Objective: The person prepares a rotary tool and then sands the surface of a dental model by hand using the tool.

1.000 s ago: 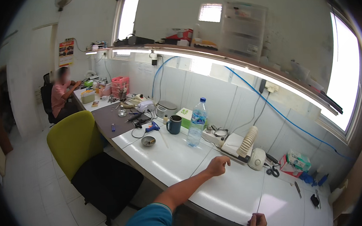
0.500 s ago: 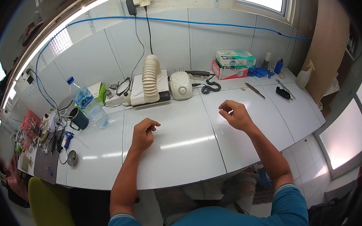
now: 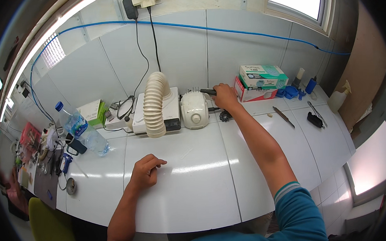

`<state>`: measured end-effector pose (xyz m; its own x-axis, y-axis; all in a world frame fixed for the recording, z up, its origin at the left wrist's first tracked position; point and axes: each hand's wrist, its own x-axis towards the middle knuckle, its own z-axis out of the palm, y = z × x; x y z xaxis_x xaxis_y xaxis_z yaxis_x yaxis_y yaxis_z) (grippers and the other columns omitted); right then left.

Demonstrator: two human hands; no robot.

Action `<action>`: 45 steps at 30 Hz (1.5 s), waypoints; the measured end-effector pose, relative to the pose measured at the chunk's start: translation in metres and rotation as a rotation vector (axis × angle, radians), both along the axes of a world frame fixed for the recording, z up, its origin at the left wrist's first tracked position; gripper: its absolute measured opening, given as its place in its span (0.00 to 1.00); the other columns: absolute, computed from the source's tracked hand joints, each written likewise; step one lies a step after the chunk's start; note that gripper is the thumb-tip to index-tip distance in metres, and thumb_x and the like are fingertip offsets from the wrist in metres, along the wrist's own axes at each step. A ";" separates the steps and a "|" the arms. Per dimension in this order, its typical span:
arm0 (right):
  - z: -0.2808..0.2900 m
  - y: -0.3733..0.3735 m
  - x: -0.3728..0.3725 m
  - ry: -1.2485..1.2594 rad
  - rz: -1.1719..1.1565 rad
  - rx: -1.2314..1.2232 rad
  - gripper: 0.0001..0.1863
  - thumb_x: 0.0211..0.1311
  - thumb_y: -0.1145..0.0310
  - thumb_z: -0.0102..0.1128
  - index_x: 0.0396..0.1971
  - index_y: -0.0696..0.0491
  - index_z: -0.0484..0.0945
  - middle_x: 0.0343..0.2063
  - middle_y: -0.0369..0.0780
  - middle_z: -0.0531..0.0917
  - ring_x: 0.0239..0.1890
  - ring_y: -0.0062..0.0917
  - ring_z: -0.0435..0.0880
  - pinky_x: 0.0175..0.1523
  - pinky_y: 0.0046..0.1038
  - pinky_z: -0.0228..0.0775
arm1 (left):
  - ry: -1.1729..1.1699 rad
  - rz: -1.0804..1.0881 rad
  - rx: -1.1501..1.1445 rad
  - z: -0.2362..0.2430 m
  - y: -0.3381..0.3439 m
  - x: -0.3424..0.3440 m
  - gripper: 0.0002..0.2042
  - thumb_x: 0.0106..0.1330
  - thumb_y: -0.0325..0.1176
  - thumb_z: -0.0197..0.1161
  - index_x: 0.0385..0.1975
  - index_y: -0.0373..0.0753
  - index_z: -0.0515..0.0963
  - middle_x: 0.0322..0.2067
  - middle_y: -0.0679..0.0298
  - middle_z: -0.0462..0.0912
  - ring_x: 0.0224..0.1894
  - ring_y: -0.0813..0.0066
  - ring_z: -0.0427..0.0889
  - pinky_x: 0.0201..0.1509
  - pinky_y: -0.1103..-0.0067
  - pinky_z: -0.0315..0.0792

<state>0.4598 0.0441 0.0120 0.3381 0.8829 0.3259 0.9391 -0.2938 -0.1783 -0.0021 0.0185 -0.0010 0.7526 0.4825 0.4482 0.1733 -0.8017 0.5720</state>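
My right hand (image 3: 226, 97) reaches to the back of the table, its fingers closed around the black handpiece of a rotary tool. One end of the handpiece (image 3: 208, 91) sticks out to the left of my fingers; my hand covers the rest. Beside it stands the rounded white control unit (image 3: 195, 111), with several thin bits upright on its top. A coiled black cord (image 3: 225, 115) lies partly behind my wrist. Nearer to me, my left hand (image 3: 145, 171) is over the white tabletop, fingers loosely curled and nothing seen in them. A faint thin pale strip (image 3: 186, 153) lies ahead of it.
A white box with a ribbed hose (image 3: 153, 107) stands left of the control unit. Further left are a water bottle (image 3: 85, 136), a dark mug (image 3: 76, 145) and a blue glue gun (image 3: 66, 163). At right lie stacked boxes (image 3: 261, 83), a knife-like tool (image 3: 284, 117) and a spray bottle (image 3: 338, 97).
My right hand has moved forward and left from above the table and taken hold of the handpiece. My left hand stays near the same place, while the whole view has shifted.
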 end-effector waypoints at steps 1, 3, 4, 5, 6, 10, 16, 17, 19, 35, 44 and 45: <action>0.000 0.008 0.003 -0.002 0.006 0.002 0.21 0.64 0.68 0.75 0.57 0.52 0.89 0.52 0.45 0.87 0.60 0.46 0.85 0.64 0.48 0.79 | 0.005 -0.018 0.001 0.000 0.002 0.002 0.23 0.52 0.08 0.56 0.43 0.36 0.90 0.33 0.58 0.85 0.35 0.63 0.89 0.41 0.72 0.84; -0.003 0.014 0.012 -0.001 -0.065 -0.020 0.19 0.64 0.69 0.76 0.55 0.52 0.89 0.53 0.48 0.86 0.57 0.48 0.85 0.64 0.48 0.78 | 0.003 -0.022 -0.002 0.002 0.003 0.006 0.23 0.53 0.08 0.56 0.44 0.36 0.90 0.33 0.58 0.85 0.36 0.63 0.89 0.41 0.72 0.84; -0.006 0.012 0.018 -0.002 -0.068 -0.027 0.19 0.64 0.69 0.76 0.55 0.52 0.89 0.53 0.48 0.86 0.57 0.48 0.85 0.64 0.48 0.78 | 0.002 -0.033 0.000 0.002 0.003 0.010 0.23 0.53 0.08 0.56 0.44 0.36 0.90 0.33 0.58 0.85 0.36 0.63 0.90 0.41 0.72 0.85; -0.004 0.012 0.013 0.025 -0.063 0.038 0.18 0.63 0.69 0.76 0.53 0.54 0.89 0.53 0.49 0.86 0.58 0.48 0.85 0.64 0.49 0.77 | 0.009 -0.023 -0.007 0.002 0.002 0.006 0.23 0.53 0.08 0.56 0.44 0.36 0.90 0.33 0.58 0.85 0.36 0.63 0.90 0.41 0.72 0.85; -0.001 0.010 0.012 0.047 -0.064 0.106 0.16 0.63 0.69 0.77 0.50 0.55 0.89 0.52 0.50 0.85 0.59 0.47 0.84 0.63 0.49 0.77 | 0.003 -0.032 -0.007 0.001 0.002 0.005 0.23 0.53 0.08 0.56 0.44 0.36 0.90 0.33 0.58 0.85 0.37 0.63 0.90 0.42 0.72 0.84; 0.010 -0.028 0.010 0.019 -0.070 0.369 0.19 0.64 0.72 0.75 0.54 0.55 0.85 0.50 0.52 0.83 0.55 0.49 0.85 0.59 0.48 0.79 | -0.008 -0.078 0.013 0.000 -0.001 0.009 0.22 0.55 0.08 0.60 0.46 0.36 0.91 0.37 0.57 0.86 0.40 0.63 0.90 0.45 0.74 0.84; 0.025 -0.148 -0.015 0.105 0.223 0.565 0.23 0.67 0.76 0.71 0.60 0.53 0.77 0.43 0.47 0.81 0.40 0.51 0.85 0.46 0.45 0.79 | -0.086 0.081 0.123 0.005 -0.020 0.027 0.20 0.62 0.15 0.69 0.54 0.39 0.89 0.46 0.54 0.85 0.42 0.58 0.89 0.44 0.69 0.84; 0.016 -0.166 -0.016 0.098 0.237 0.509 0.22 0.67 0.75 0.72 0.59 0.52 0.78 0.42 0.46 0.82 0.39 0.49 0.85 0.45 0.45 0.78 | -0.078 0.076 0.124 0.007 -0.025 0.037 0.20 0.62 0.15 0.69 0.54 0.39 0.89 0.46 0.54 0.85 0.42 0.58 0.89 0.44 0.69 0.84; 0.001 -0.187 -0.021 0.101 0.251 0.458 0.21 0.67 0.73 0.72 0.58 0.52 0.79 0.42 0.44 0.82 0.38 0.47 0.86 0.43 0.45 0.77 | -0.045 0.134 0.250 0.016 -0.035 0.074 0.26 0.62 0.24 0.76 0.63 0.37 0.83 0.52 0.50 0.83 0.52 0.51 0.87 0.55 0.63 0.82; -0.023 -0.196 -0.005 0.221 0.048 0.175 0.17 0.77 0.55 0.67 0.46 0.53 0.74 0.32 0.46 0.85 0.30 0.47 0.90 0.36 0.50 0.81 | 0.221 0.634 0.485 -0.005 0.014 0.288 0.49 0.56 0.41 0.81 0.75 0.26 0.63 0.72 0.43 0.67 0.77 0.44 0.63 0.80 0.55 0.56; -0.020 -0.196 -0.008 0.244 0.056 0.156 0.17 0.77 0.56 0.67 0.47 0.53 0.74 0.33 0.46 0.86 0.31 0.48 0.90 0.37 0.51 0.81 | 0.233 0.646 0.461 -0.008 0.016 0.288 0.46 0.57 0.40 0.77 0.75 0.28 0.64 0.72 0.45 0.67 0.76 0.43 0.63 0.80 0.53 0.55; -0.020 -0.196 -0.009 0.237 0.055 0.160 0.17 0.77 0.56 0.67 0.46 0.53 0.74 0.32 0.45 0.86 0.31 0.47 0.90 0.37 0.50 0.81 | 0.232 0.652 0.467 -0.009 0.017 0.289 0.46 0.57 0.41 0.77 0.75 0.28 0.65 0.72 0.45 0.67 0.76 0.44 0.63 0.80 0.53 0.55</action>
<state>0.4511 -0.1522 -0.0085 0.3743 0.8460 0.3798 0.8794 -0.1938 -0.4349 0.2868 0.0354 -0.0099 0.4850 0.6561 0.5782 0.7570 -0.6460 0.0980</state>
